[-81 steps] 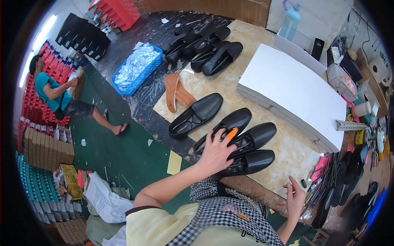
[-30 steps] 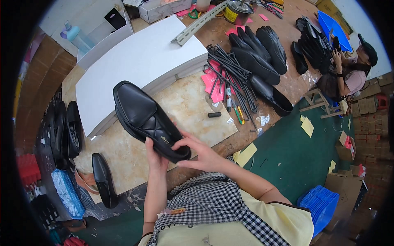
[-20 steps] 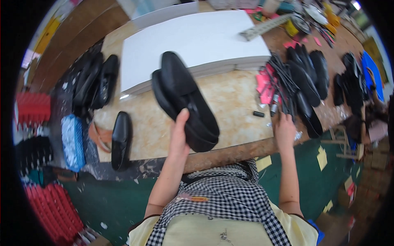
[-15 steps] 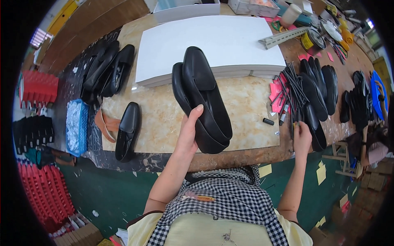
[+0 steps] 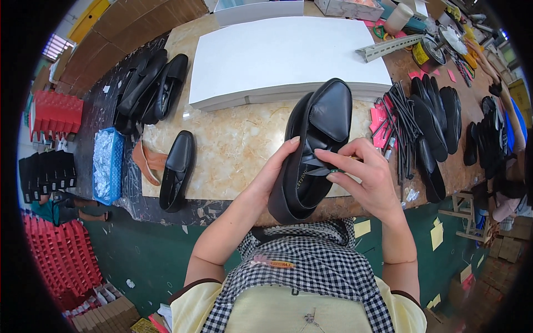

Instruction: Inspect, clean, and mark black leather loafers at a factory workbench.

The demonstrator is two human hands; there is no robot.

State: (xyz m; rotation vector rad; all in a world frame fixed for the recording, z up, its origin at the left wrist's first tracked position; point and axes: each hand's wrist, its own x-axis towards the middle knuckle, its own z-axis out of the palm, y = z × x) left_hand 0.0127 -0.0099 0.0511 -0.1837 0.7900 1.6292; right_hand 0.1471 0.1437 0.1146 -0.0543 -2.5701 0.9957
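In front of me, above the table edge, my left hand [image 5: 279, 166] is closed round the left side of a black loafer [image 5: 328, 111]. A second black shoe shows behind its left edge, held in the same grip. My right hand [image 5: 363, 173] is at the loafer's opening, thumb and fingers pinching a thin dark strip [image 5: 315, 167] that reaches inside. The fingers partly cover the strip. Another black loafer [image 5: 179, 161] lies to the left on the marbled board. On the right is a pile of thin black sticks [image 5: 401, 125].
A stack of white sheets [image 5: 288, 58] lies behind the shoes. More black shoes [image 5: 436, 119] stand at the right and others [image 5: 150, 86] at the far left. A blue basket [image 5: 118, 172] is at the left edge. A tin can [image 5: 427, 54] and metal angle strip [image 5: 388, 48] lie back right.
My right hand has come from the stick pile at the right to the loafer's opening. My left hand has shifted the shoes to the right and tilted them.
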